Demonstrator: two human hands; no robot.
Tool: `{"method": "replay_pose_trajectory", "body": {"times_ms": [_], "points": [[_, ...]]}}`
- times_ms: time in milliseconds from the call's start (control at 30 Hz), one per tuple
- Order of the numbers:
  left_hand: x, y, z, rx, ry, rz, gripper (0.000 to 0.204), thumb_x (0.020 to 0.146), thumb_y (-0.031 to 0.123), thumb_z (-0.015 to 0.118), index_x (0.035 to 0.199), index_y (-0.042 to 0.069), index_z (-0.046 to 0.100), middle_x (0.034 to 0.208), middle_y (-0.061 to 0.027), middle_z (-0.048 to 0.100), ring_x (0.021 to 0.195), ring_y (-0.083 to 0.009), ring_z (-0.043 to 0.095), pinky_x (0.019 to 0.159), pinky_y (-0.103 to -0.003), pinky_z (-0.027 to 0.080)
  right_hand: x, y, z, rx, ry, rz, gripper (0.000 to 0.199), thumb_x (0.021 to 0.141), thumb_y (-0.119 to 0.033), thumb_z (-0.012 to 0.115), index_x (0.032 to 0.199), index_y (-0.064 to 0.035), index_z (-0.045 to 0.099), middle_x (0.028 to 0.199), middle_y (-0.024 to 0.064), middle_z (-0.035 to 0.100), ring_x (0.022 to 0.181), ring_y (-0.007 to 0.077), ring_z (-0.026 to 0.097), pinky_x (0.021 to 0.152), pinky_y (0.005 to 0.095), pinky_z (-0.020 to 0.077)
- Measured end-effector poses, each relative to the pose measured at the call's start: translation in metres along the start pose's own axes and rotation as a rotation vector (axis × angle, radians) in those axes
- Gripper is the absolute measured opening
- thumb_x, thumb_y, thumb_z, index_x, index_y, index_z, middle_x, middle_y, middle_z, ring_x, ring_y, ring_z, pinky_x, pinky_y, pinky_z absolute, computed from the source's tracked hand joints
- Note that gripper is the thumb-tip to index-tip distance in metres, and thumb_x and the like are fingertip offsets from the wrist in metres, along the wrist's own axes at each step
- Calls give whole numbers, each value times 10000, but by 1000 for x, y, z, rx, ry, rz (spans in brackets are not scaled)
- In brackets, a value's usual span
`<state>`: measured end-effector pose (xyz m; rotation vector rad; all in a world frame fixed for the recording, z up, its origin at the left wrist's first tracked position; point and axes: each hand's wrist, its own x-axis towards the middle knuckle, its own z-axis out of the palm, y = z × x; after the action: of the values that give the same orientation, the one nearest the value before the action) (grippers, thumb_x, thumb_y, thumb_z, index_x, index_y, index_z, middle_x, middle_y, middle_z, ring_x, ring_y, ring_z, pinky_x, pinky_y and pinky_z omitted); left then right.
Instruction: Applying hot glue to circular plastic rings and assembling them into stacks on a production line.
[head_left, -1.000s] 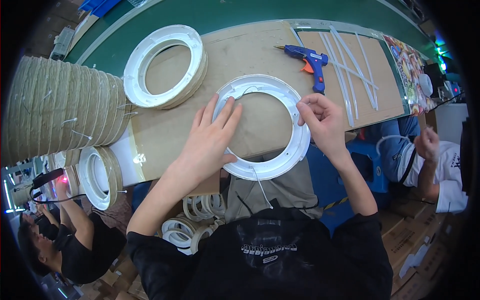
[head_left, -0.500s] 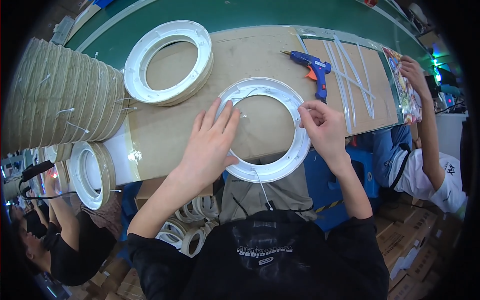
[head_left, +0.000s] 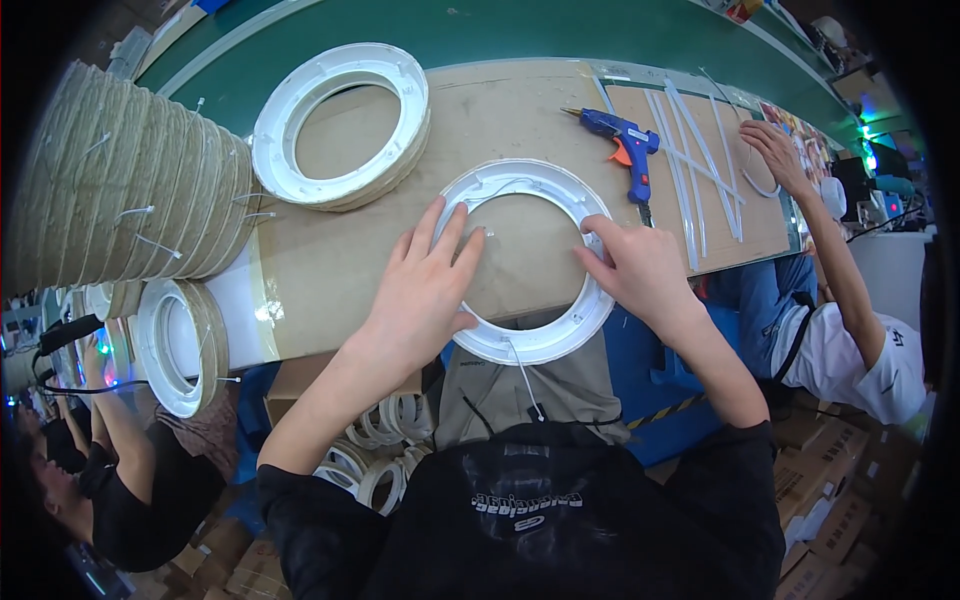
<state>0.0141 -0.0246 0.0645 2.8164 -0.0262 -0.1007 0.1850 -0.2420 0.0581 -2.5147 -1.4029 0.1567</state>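
A white plastic ring (head_left: 545, 345) lies on the cardboard in front of me, with a thin wire (head_left: 510, 186) along its upper inside and a short white cable (head_left: 525, 375) hanging from its near edge. My left hand (head_left: 412, 285) is open over the ring's left side, fingers spread and thumb near the lower left rim. On the right rim, my right hand (head_left: 648, 268) is closed, with curled fingers and the thumb and index finger at the inner edge. Any small thing beneath those fingertips is hidden.
A blue glue gun (head_left: 625, 145) and several clear glue sticks (head_left: 690, 170) lie to the right. Another white ring (head_left: 275, 130) sits back left, near a beige wrapped stack (head_left: 130, 190). A co-worker's hand (head_left: 775, 155) reaches in at right, holding a thin wire.
My right hand has slid slightly left, its fingertips now at the ring's inner edge. My left hand stays nearly still. The co-worker's hand at right has come inward over the cardboard.
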Motion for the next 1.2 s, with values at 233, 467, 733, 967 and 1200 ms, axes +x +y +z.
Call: {"method": "replay_pose_trajectory", "body": {"times_ms": [233,467,733,967,1200], "points": [[0,1,-1,6,-7,-6,869,639,204,880,1377,-4,471,1500,-239,364,1452,-394,257,1098,-507,365,6,0,-6,-108,-119,-84,398,841,-325,735,1151,-108,613,629,116,634,584,297,652,539,403,492],[1,2,-1,23,-37,-23,838,641,207,872,1364,15,495,1510,-225,362,1457,-396,251,1098,-501,374,3,-4,-6,-69,-41,-41,537,817,-340,755,1264,-114,560,604,117,619,559,323,641,540,412,497],[2,2,-2,39,-15,-2,855,642,217,879,1369,10,480,1494,-240,374,1446,-402,268,1091,-502,370,-3,3,-17,203,85,-194,469,791,-163,773,1214,-66,596,1176,117,650,926,316,681,744,366,559],[5,8,-5,59,-28,-11,884,613,186,875,1383,29,470,1510,-196,358,1442,-419,258,1132,-531,313,15,-10,-12,252,48,-287,399,815,-150,737,1178,-42,613,1234,125,633,965,325,676,787,362,565],[11,6,-4,109,-66,36,915,603,190,880,1390,7,451,1525,-197,337,1437,-434,256,1155,-559,270,49,-15,13,225,58,-324,350,860,-212,681,1144,-10,643,1235,153,639,947,340,675,821,411,550]]}}
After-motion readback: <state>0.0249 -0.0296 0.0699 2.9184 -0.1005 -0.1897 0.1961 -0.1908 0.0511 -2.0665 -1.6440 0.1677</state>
